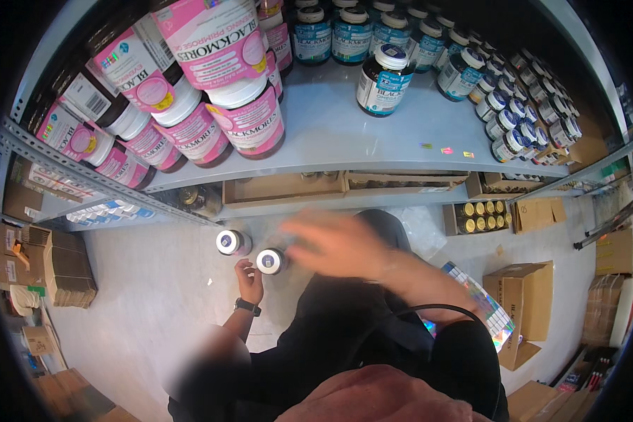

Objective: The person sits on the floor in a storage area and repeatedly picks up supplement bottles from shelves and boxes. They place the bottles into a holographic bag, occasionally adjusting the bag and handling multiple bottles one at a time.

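My left hand, with a black watch at its wrist, has its fingers curled beside a white-capped bottle. The thumb side seems to reach the bottle's side; a firm hold cannot be made out. A second white-capped bottle stands just beyond my left fingers. Motion blurs my right hand, which is right of the nearer bottle, so its fingers and anything between them are unclear. Beneath my right forearm lies a sheet of shiny stickers. Several small stickers cling near the front of the grey metal shelf.
Large pink-labelled Blackmores bottles are stacked at the shelf's left. One blue-labelled bottle stands ahead of others. Smaller bottles crowd the right. A carton of gold-lidded jars, an opened cardboard box and flattened cartons surround me.
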The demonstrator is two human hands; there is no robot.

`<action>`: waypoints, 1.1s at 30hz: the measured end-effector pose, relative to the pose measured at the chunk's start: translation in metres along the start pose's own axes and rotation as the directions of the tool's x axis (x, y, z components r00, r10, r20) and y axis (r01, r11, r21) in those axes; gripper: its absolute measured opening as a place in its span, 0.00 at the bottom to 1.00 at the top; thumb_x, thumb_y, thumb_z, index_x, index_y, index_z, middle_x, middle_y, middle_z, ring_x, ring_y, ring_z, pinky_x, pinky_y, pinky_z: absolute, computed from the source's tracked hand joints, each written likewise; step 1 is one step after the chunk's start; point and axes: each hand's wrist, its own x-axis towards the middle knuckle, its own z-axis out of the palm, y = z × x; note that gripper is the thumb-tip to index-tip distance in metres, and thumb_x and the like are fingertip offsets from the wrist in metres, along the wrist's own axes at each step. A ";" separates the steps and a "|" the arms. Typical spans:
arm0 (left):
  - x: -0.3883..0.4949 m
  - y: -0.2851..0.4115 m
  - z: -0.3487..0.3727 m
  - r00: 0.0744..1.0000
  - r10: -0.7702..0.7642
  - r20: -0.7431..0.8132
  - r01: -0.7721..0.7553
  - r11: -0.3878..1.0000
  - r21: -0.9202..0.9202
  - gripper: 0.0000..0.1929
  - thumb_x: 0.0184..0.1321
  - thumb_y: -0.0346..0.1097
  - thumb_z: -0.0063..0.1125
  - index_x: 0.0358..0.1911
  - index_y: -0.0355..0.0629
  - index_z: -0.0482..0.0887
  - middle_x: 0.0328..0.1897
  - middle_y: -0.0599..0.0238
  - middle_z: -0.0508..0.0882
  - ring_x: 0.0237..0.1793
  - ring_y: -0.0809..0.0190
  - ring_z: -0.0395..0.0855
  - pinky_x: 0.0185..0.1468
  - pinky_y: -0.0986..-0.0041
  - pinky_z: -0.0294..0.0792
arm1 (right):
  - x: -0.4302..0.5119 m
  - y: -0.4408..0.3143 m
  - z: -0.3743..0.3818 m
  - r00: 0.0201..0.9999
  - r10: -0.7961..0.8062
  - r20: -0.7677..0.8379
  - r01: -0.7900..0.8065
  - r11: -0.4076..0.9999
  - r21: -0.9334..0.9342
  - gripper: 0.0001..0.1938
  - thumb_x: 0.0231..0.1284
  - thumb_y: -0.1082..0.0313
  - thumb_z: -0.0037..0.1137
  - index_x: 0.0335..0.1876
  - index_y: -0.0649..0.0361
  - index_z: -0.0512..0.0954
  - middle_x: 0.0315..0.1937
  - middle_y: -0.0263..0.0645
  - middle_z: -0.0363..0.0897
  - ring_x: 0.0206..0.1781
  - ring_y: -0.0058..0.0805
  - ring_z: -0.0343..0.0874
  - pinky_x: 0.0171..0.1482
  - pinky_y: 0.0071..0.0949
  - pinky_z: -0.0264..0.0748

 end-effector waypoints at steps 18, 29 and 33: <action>-0.002 0.019 -0.011 0.997 -0.071 -0.030 0.073 0.995 0.075 0.32 0.62 0.28 0.66 0.68 0.42 0.62 0.57 0.61 0.71 0.46 0.62 0.80 0.44 0.70 0.77 | 0.192 0.068 -0.110 0.813 0.263 -0.519 -0.385 0.912 -0.142 0.53 0.41 0.49 0.82 0.71 0.68 0.61 0.66 0.62 0.72 0.67 0.58 0.76 0.67 0.43 0.75; 0.030 0.097 -0.010 0.966 0.116 -0.232 -0.095 0.991 0.098 0.31 0.61 0.28 0.68 0.65 0.43 0.64 0.58 0.63 0.72 0.49 0.65 0.77 0.47 0.72 0.69 | 0.120 0.036 -0.130 0.782 0.007 -0.623 -0.135 0.978 -0.158 0.55 0.51 0.55 0.78 0.80 0.67 0.51 0.72 0.62 0.61 0.76 0.55 0.63 0.75 0.44 0.65; 0.046 0.159 0.008 0.879 0.418 -0.231 -0.428 0.904 0.007 0.31 0.60 0.29 0.70 0.64 0.43 0.66 0.59 0.64 0.73 0.49 0.66 0.75 0.49 0.70 0.68 | -0.035 0.022 -0.163 0.709 -0.027 -0.705 -0.191 0.955 -0.228 0.38 0.56 0.66 0.73 0.72 0.62 0.66 0.65 0.49 0.68 0.62 0.43 0.74 0.55 0.34 0.78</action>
